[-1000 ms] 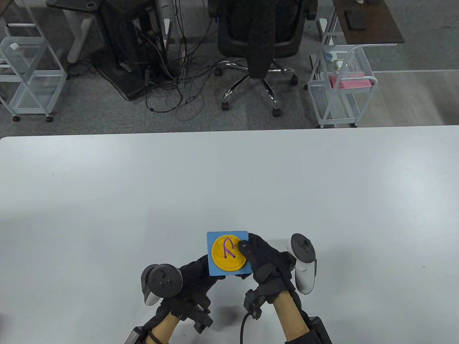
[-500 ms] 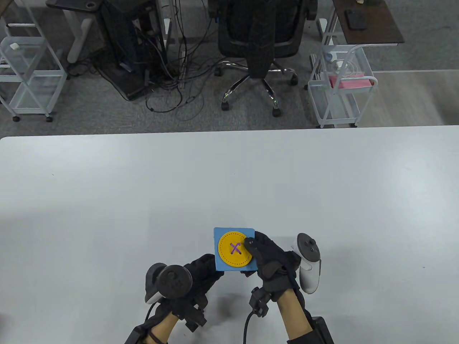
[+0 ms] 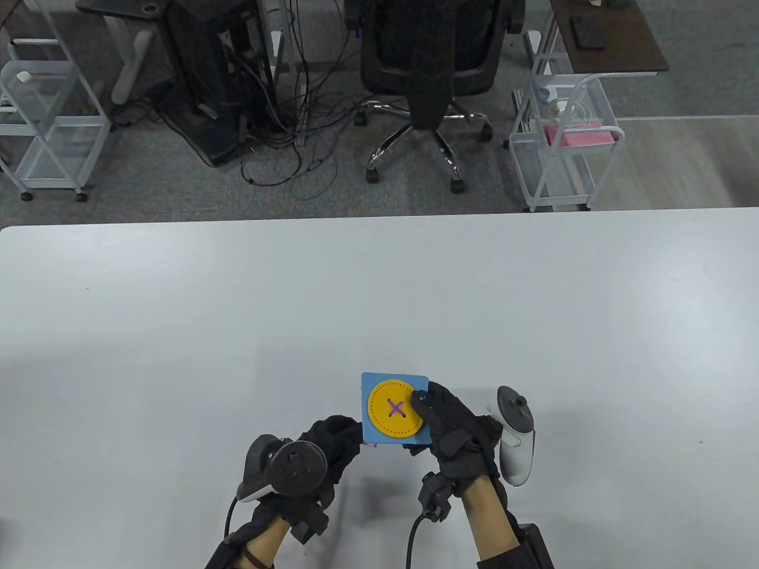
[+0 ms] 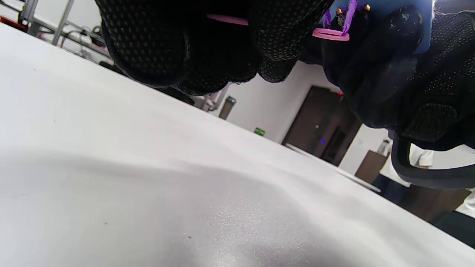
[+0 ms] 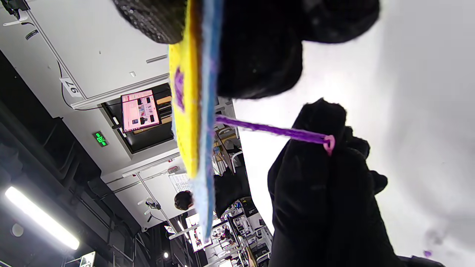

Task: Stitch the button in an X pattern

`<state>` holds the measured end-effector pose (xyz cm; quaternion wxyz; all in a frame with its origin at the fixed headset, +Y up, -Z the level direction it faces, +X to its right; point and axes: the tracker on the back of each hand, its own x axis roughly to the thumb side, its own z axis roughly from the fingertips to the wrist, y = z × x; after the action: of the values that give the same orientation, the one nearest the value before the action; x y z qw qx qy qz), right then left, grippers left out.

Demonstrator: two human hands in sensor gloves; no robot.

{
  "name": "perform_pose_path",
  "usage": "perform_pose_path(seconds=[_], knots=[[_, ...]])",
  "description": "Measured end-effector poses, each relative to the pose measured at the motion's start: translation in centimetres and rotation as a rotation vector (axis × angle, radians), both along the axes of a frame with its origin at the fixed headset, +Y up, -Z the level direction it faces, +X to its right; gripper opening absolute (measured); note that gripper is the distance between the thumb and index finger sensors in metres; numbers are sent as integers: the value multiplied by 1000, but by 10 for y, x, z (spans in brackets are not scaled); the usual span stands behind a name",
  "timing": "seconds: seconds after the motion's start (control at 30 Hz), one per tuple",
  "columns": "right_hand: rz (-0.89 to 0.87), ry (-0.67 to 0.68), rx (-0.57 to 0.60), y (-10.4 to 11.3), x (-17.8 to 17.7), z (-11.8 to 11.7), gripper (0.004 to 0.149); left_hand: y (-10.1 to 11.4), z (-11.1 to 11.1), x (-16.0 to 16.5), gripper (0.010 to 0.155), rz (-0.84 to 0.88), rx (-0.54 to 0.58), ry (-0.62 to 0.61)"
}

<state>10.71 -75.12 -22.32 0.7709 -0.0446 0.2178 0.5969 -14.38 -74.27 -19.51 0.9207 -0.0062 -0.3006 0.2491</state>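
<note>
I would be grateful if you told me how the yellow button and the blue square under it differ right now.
The yellow button is round; the blue square has straight edges and rounded corners. The button is smaller and lies on top, the square showing all around it. The button carries a purple X and a dashed stitched border; the square's visible margin is plain. Both are flat, thin pieces, held together off the table by the right hand.

We log 1 blue square (image 3: pixel 370 435) bearing 1 yellow button (image 3: pixel 396 409), purple X (image 3: pixel 396 408) stitched; right hand (image 3: pixel 453 430) holds it above the counter (image 3: pixel 178 332).
</note>
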Motion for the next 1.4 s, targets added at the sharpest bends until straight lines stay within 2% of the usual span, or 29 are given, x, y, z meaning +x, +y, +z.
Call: perform_pose_path(seconds=[0.17, 0.3, 0.47, 0.7, 0.97, 1.2, 1.4], knots=[[-3, -10, 6, 0, 3, -1, 47, 1, 0, 0, 40, -34, 3, 0], [-75, 10, 12, -3, 0, -1, 46, 3, -2, -1, 41, -21, -32, -19], [-20, 63, 83, 3, -5, -3, 46, 4, -4, -2, 43, 3, -81, -51], [79, 146, 172, 11, -15, -3, 45, 5, -8, -9, 45, 182, -181, -73], [197, 199, 213, 11, -27, -2, 45, 1, -14, -18, 45, 478, -378, -99], [235, 211, 219, 10, -31, -1, 45, -6, -16, -20, 45, 596, -502, -83], [258, 221, 219, 10, -33, -1, 44, -12, -17, -22, 44, 667, -561, -46]])
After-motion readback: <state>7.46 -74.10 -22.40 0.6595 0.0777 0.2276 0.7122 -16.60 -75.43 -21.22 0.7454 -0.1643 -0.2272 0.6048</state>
